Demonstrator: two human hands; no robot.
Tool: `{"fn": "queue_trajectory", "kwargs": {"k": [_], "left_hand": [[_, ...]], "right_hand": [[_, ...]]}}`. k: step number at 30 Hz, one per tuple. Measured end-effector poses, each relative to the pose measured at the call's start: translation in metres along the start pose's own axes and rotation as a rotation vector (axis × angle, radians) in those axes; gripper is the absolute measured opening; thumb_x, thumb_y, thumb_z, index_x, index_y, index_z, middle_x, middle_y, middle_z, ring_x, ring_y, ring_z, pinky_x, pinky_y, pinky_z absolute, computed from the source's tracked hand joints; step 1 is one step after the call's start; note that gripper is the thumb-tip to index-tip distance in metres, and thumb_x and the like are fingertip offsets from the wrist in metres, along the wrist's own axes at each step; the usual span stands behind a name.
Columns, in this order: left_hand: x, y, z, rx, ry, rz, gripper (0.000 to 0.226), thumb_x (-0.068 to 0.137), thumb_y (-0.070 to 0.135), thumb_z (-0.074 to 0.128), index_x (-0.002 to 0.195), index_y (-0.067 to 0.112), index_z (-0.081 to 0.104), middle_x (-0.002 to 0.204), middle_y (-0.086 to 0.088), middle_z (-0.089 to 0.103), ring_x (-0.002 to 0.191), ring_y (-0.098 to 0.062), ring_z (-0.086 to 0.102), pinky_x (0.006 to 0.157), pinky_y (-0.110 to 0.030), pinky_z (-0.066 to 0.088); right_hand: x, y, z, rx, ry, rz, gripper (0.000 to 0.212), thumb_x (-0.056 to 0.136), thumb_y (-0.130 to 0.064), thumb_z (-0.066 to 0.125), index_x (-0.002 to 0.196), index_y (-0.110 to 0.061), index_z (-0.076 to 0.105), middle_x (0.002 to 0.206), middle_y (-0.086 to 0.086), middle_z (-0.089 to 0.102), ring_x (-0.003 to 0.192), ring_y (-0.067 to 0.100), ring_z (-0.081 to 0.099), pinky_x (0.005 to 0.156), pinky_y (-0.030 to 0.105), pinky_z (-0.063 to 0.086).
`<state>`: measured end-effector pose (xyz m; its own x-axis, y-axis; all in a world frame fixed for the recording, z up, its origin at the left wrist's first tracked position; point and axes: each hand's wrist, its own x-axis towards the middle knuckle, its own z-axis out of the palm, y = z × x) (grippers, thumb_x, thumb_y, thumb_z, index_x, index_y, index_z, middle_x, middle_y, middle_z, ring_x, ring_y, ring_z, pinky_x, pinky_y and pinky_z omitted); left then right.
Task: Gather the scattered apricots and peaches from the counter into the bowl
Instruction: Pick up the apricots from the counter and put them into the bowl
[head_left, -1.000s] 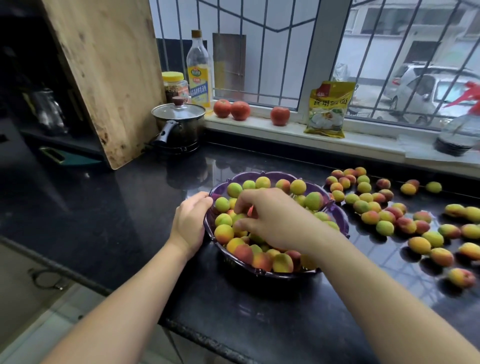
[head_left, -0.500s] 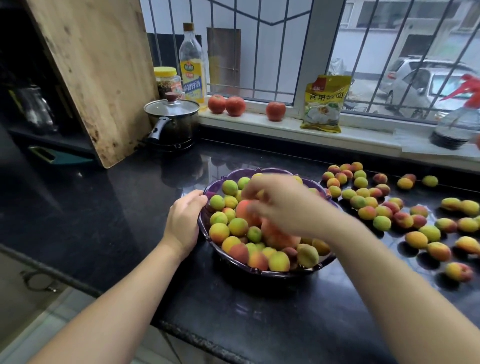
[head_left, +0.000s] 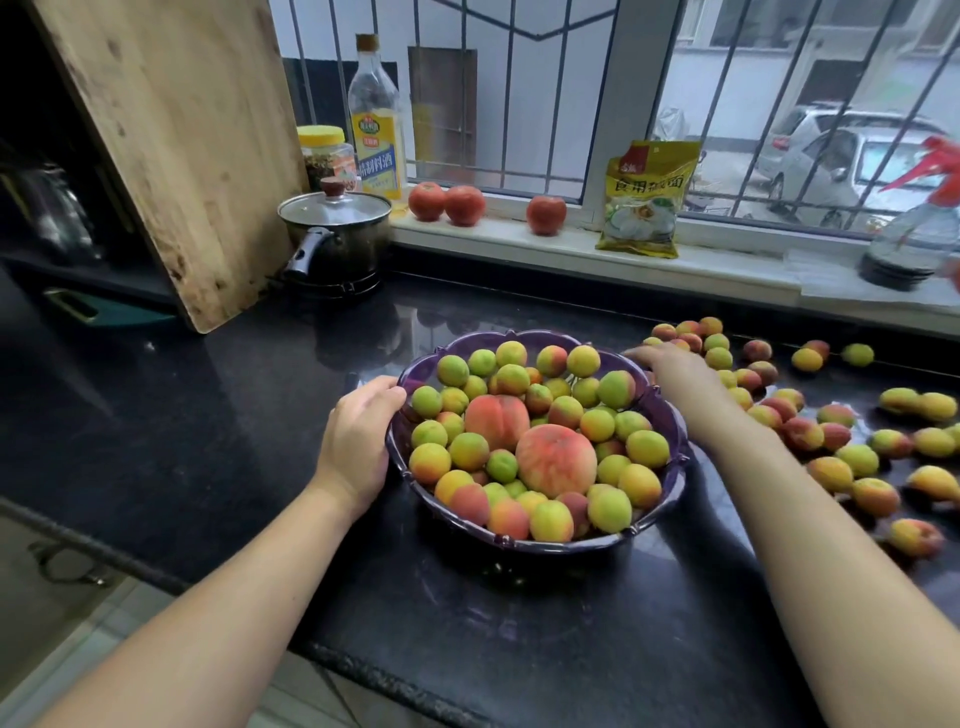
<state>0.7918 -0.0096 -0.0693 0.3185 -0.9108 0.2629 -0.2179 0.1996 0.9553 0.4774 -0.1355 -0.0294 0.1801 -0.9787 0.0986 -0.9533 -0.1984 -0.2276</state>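
Purple bowl (head_left: 670, 415) heaped with apricots and two peaches (head_left: 556, 460) between both hands, left hand (head_left: 358, 441) curled on its rim, right hand (head_left: 675, 366) flat, fingers straight, over loose apricots (head_left: 831, 441) on dark tabletop (head_left: 208, 415) beyond.

One view only, worn on the head, looking forward and steeply down across a dark counter (head_left: 218, 426) toward a barred window (head_left: 519, 104) on the far side. Wide-angle, with bent lines at the edges, and close in: both forearms entering from the bottom corners, the left hand (head_left: 358, 441) and right hand (head_left: 675, 371) near mid-frame on either side of the purple bowl (head_left: 670, 415), which sits just below centre. Reaching as far as the windowsill (head_left: 727, 265) and the street beyond; no second view, so nothing shared.
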Motion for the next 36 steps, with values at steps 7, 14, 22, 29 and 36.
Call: {"fn": "queue_trajectory", "kwargs": {"k": [7,14,22,29,36], "left_hand": [[0.000,0.000,-0.001,0.014,0.006,0.005,0.045,0.082,0.049,0.050,0.079,0.008,0.068,0.086,-0.023,0.069,0.082,-0.035,0.061,0.085,-0.062,0.050],[0.001,-0.001,0.000,-0.006,0.001,0.000,0.049,0.081,0.050,0.050,0.079,0.005,0.067,0.086,-0.025,0.068,0.081,-0.029,0.059,0.085,-0.062,0.049],[0.002,-0.003,-0.001,-0.009,0.008,0.003,0.051,0.080,0.051,0.050,0.081,0.002,0.066,0.087,-0.026,0.068,0.082,-0.032,0.058,0.087,-0.064,0.049],[0.001,-0.003,0.000,-0.018,-0.010,0.002,0.043,0.079,0.050,0.051,0.076,0.011,0.066,0.076,-0.008,0.066,0.078,-0.022,0.055,0.081,-0.055,0.048],[0.002,-0.004,-0.001,-0.004,-0.012,0.008,0.032,0.087,0.039,0.052,0.070,0.014,0.063,0.072,-0.006,0.063,0.074,-0.020,0.053,0.075,-0.050,0.046]], "right_hand": [[-0.001,-0.005,0.000,-0.002,-0.008,0.035,0.037,0.097,-0.022,0.063,0.133,-0.017,0.060,0.132,0.011,0.059,0.117,0.030,0.055,0.084,0.030,0.040],[-0.041,-0.025,-0.076,0.678,0.137,-0.070,0.025,0.091,-0.020,0.071,0.114,-0.027,0.063,0.108,-0.002,0.066,0.096,0.019,0.069,0.085,0.035,0.055],[-0.088,-0.112,-0.070,0.412,-0.287,-0.478,0.026,0.089,-0.030,0.074,0.113,-0.040,0.068,0.103,-0.019,0.064,0.094,-0.002,0.060,0.081,0.022,0.051],[-0.098,-0.131,-0.044,0.230,-0.296,-0.521,0.027,0.086,-0.027,0.077,0.110,-0.033,0.067,0.104,-0.014,0.062,0.095,0.005,0.059,0.080,0.022,0.053],[-0.096,-0.134,-0.032,0.141,-0.255,-0.536,0.027,0.082,-0.035,0.080,0.098,-0.036,0.058,0.090,-0.016,0.055,0.086,0.007,0.054,0.068,0.021,0.041]]}}
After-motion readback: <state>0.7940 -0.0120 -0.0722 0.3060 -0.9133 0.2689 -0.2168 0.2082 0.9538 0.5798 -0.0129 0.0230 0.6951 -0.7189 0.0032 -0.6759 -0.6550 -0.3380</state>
